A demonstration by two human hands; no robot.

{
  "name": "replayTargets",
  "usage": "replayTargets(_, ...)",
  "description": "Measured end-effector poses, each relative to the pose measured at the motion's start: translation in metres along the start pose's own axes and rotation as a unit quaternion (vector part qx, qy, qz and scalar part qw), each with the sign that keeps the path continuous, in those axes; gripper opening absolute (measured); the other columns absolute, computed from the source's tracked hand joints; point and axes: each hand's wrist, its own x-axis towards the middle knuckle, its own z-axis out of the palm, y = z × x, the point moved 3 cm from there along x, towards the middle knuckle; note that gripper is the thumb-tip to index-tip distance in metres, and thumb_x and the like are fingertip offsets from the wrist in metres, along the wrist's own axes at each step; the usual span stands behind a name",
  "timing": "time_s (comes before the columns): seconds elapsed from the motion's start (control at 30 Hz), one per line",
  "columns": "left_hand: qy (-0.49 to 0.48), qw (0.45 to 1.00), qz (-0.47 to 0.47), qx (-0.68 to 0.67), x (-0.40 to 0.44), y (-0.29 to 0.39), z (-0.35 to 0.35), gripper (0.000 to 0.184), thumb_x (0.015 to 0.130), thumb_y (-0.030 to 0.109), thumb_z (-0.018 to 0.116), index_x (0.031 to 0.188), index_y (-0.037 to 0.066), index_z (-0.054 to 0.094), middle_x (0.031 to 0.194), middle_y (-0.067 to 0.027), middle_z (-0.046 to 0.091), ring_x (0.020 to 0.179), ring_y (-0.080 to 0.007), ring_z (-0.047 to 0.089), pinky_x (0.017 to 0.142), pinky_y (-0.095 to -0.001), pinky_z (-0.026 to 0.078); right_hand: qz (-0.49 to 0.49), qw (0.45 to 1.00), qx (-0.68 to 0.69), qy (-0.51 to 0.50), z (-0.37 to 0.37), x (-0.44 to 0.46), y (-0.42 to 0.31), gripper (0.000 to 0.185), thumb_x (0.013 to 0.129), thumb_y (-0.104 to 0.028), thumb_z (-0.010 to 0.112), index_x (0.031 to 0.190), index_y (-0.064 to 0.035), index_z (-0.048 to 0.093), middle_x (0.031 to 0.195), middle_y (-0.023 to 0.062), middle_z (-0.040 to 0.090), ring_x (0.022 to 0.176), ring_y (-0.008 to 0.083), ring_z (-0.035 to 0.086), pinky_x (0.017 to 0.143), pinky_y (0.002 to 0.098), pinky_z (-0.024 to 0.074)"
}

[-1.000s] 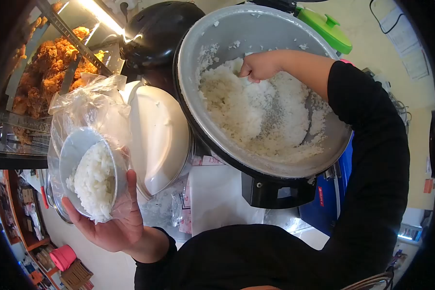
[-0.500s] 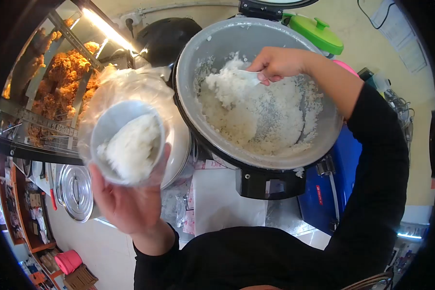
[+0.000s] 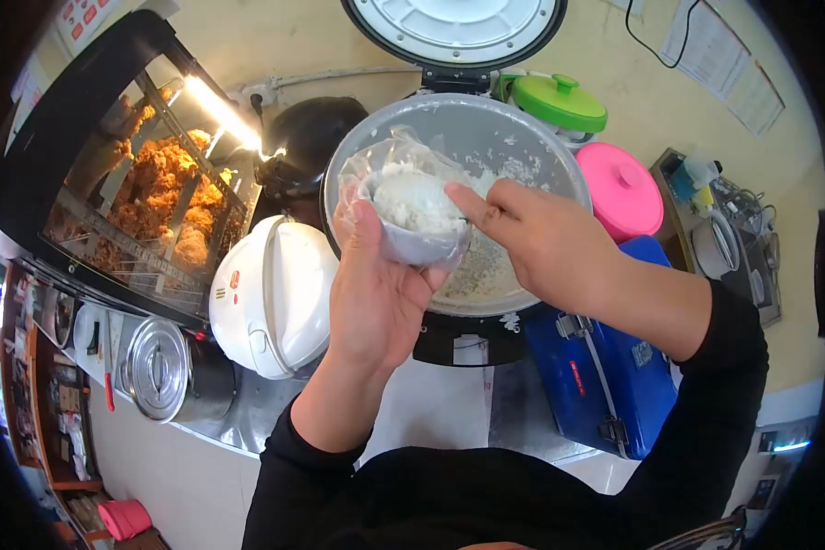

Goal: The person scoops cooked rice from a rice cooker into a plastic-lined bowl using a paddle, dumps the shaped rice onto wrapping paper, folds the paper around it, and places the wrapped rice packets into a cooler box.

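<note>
My left hand (image 3: 380, 298) is closed round a small bowl (image 3: 422, 246) with a clear plastic bag (image 3: 390, 156) about it. White cooked rice (image 3: 417, 203) heaps up in the bowl. My right hand (image 3: 555, 240) is closed, its index finger stretched over the bowl's right edge. It grips a white rice paddle, mostly hidden by the fingers and the rice. Both hands are above the front of a large rice cooker (image 3: 431, 119), whose grey inner pot has rice left on its wall and bottom.
The cooker's lid (image 3: 458, 27) stands raised at the back. Left are a white rice cooker (image 3: 293, 293), a lit display case (image 3: 92, 275) of fried chicken and a steel pot (image 3: 160, 367). Right are a blue box (image 3: 605, 376), a pink lid (image 3: 619, 188) and a green lid (image 3: 559, 103).
My left hand has brought the bowl rightward over the cooker. My right hand has moved from the rice in the pot to the bowl. The camera view has shifted, showing the raised lid.
</note>
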Motion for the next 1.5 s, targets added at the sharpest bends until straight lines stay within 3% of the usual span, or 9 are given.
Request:
replayTargets(0.2, 0.045, 0.996, 0.015, 0.069, -0.001, 0.003, -0.013, 0.053, 0.101, 0.042, 0.030, 0.141, 0.008, 0.027, 0.137, -0.0155, 0.043, 0.124, -0.0301, 0.048, 0.100, -0.0476, 0.044, 0.012, 0.996, 0.085, 0.032, -0.012, 0.022, 0.037, 0.053, 0.074, 0.004, 0.051, 0.124, -0.0129, 0.060, 0.090, 0.0143, 0.065, 0.080, 0.0309, 0.064, 0.074, 0.0413, 0.0504)
replayTargets(0.3, 0.072, 0.994, 0.042, 0.074, -0.008, 0.023, -0.026, 0.057, 0.101, 0.046, 0.027, 0.142, 0.006, 0.029, 0.139, -0.0181, 0.042, 0.126, -0.0337, 0.046, 0.101, -0.0519, 0.042, 0.165, 0.976, 0.135, -0.036, -0.018, 0.055, 0.061, 0.050, 0.073, 0.003, 0.053, 0.119, -0.0122, 0.063, 0.088, 0.0150, 0.068, 0.083, 0.0305, 0.065, 0.076, 0.0406, 0.0510)
replayTargets(0.53, 0.064, 0.987, 0.146, 0.032, -0.024, 0.066, -0.066, 0.062, 0.098, 0.046, 0.036, 0.146, 0.008, 0.023, 0.147, -0.0234, 0.027, 0.129, -0.0514, 0.032, 0.103, -0.0592, 0.038, 0.034, 0.956, -0.125, -0.265, 0.132, 0.108, 0.102, 0.048, 0.080, -0.002, 0.051, 0.123, -0.0206, 0.062, 0.097, 0.0125, 0.067, 0.088, 0.0303, 0.065, 0.074, 0.0422, 0.0524)
replayTargets(0.73, 0.041, 0.987, 0.155, -0.012, -0.040, 0.083, -0.085, 0.063, 0.097, 0.039, 0.045, 0.147, 0.009, 0.021, 0.149, -0.0244, 0.020, 0.133, -0.0537, 0.018, 0.103, -0.0622, 0.036, -0.193, 0.930, -0.191, -0.248, 0.196, 0.144, 0.091, 0.048, 0.082, -0.006, 0.053, 0.123, -0.0299, 0.061, 0.092, 0.0085, 0.067, 0.087, 0.0287, 0.065, 0.073, 0.0399, 0.0531)
replayTargets(0.93, 0.042, 0.987, 0.151, -0.017, -0.044, 0.085, -0.093, 0.063, 0.097, 0.040, 0.044, 0.147, 0.009, 0.020, 0.150, -0.0243, 0.019, 0.134, -0.0541, 0.017, 0.103, -0.0625, 0.035, -0.171, 0.887, -0.128, -0.410, 0.196, 0.153, 0.072, 0.044, 0.082, -0.009, 0.052, 0.120, -0.0263, 0.063, 0.097, 0.0060, 0.068, 0.086, 0.0292, 0.065, 0.072, 0.0406, 0.0525)
replayTargets(1.13, 0.039, 0.987, 0.153, -0.024, -0.047, 0.083, -0.088, 0.062, 0.098, 0.041, 0.042, 0.147, 0.009, 0.020, 0.150, -0.0241, 0.017, 0.134, -0.0539, 0.018, 0.103, -0.0636, 0.035, -0.104, 0.843, -0.012, -0.527, 0.191, 0.132, 0.083, 0.040, 0.080, -0.010, 0.052, 0.115, -0.0194, 0.067, 0.103, 0.0073, 0.069, 0.078, 0.0272, 0.063, 0.070, 0.0360, 0.0477)
replayTargets(1.23, 0.093, 0.982, 0.163, -0.029, -0.045, 0.079, -0.081, 0.068, 0.097, 0.052, 0.033, 0.149, 0.014, 0.015, 0.150, -0.0220, 0.020, 0.130, -0.0546, 0.027, 0.095, -0.0695, 0.038, -0.035, 0.848, 0.166, -0.503, 0.196, 0.110, 0.111, 0.036, 0.081, -0.007, 0.053, 0.114, -0.0099, 0.067, 0.088, 0.0079, 0.068, 0.067, 0.0217, 0.056, 0.064, 0.0342, 0.0445)
replayTargets(1.33, 0.088, 0.984, 0.157, 0.007, -0.044, 0.075, -0.075, 0.062, 0.098, 0.042, 0.039, 0.147, 0.009, 0.020, 0.149, -0.0246, 0.020, 0.132, -0.0545, 0.021, 0.101, -0.0640, 0.037, 0.057, 0.845, 0.261, -0.463, 0.165, 0.089, 0.127, 0.032, 0.082, -0.004, 0.054, 0.111, -0.0038, 0.067, 0.074, 0.0053, 0.062, 0.060, 0.0143, 0.049, 0.058, 0.0306, 0.0415)
replayTargets(1.5, 0.084, 0.990, 0.108, 0.025, -0.030, 0.058, -0.054, 0.063, 0.098, 0.045, 0.035, 0.144, 0.004, 0.024, 0.145, -0.0239, 0.030, 0.129, -0.0485, 0.035, 0.103, -0.0568, 0.040, 0.181, 0.821, 0.366, -0.399, 0.092, 0.057, 0.131, 0.032, 0.083, -0.003, 0.055, 0.113, -0.0027, 0.066, 0.065, 0.0005, 0.054, 0.058, 0.0059, 0.046, 0.051, 0.0229, 0.0352)
